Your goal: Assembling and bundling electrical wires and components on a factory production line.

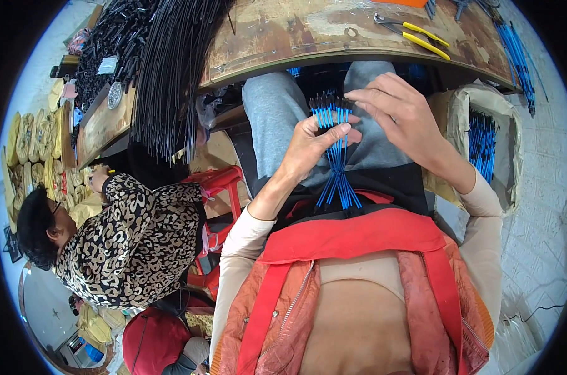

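Note:
A bundle of thin blue cables [337, 164] with black ends stands upright in front of my lap. The cables are pinched together in the middle and fan out at both ends. My left hand [315, 142] is wrapped round the upper part, its thumb across the front. Close to the black ends [331, 102], my right hand [396, 112] has its fingers loosely stretched, the tips at the bundle's right edge. Whether those tips press on a single cable cannot be made out.
Yellow-handled pliers [425, 40] lie on the worn wooden table [283, 37]. Long black cables [177, 75] hang over its left side. A lined bin [515, 144] at the right holds more blue cables. To the left, a person in a leopard-print top [140, 244] sits by a red stool [224, 187].

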A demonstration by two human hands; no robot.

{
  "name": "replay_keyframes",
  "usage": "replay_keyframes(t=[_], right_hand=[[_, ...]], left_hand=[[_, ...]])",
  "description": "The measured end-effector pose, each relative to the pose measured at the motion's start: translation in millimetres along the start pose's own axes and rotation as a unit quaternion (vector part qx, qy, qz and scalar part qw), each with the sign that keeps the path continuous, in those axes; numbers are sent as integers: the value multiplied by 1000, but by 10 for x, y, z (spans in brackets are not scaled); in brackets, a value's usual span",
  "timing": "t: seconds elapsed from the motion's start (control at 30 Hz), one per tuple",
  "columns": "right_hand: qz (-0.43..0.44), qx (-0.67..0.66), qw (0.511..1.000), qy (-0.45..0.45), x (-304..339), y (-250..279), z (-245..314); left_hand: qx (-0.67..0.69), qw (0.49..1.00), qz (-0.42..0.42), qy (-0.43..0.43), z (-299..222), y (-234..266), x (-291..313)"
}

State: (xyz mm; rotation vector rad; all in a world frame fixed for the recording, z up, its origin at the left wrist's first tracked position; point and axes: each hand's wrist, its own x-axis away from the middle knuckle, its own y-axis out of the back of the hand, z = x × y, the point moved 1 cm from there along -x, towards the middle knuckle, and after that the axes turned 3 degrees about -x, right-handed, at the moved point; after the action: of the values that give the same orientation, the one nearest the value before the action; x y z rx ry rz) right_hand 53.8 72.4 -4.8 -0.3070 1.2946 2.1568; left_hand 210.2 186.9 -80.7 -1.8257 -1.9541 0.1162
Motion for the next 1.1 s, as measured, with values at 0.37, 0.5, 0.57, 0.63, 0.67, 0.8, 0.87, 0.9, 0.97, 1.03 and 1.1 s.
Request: replay_keyframes(t=[0.37,0.5,0.57,0.63,0.67,0.8,0.87,0.9,0.97,1.03,1.1], right_hand=[[-25,-71,996,-49,125,-28,-24],[-31,-57,998,-22,127,-35,-28],[-35,-48,998,-6,123,-34,-33],[-46,17,998,45,116,-32,-32],[-47,17,998,44,107,-21,-21],[-34,61,996,50,66,35,13],[-34,67,996,49,53,25,15],[-38,65,996,38,50,8,24],[-42,62,997,27,54,-19,22],[-54,50,997,12,72,-36,6],[-56,26,998,-7,99,-50,-14]], left_hand=[[13,1000,3,1,31,-36,7],[8,1000,4,10,38,-42,12],[-2,1000,16,6,49,-48,8],[-3,1000,13,7,53,-44,12],[-3,1000,11,7,54,-39,13],[-17,1000,17,-2,59,-23,0],[-8,1000,7,5,65,-16,-10],[-9,1000,7,5,65,-17,-12],[-5,1000,-3,-3,65,-18,-15],[-4,1000,-5,5,34,-18,-6],[-3,1000,-7,12,25,-15,-4]])
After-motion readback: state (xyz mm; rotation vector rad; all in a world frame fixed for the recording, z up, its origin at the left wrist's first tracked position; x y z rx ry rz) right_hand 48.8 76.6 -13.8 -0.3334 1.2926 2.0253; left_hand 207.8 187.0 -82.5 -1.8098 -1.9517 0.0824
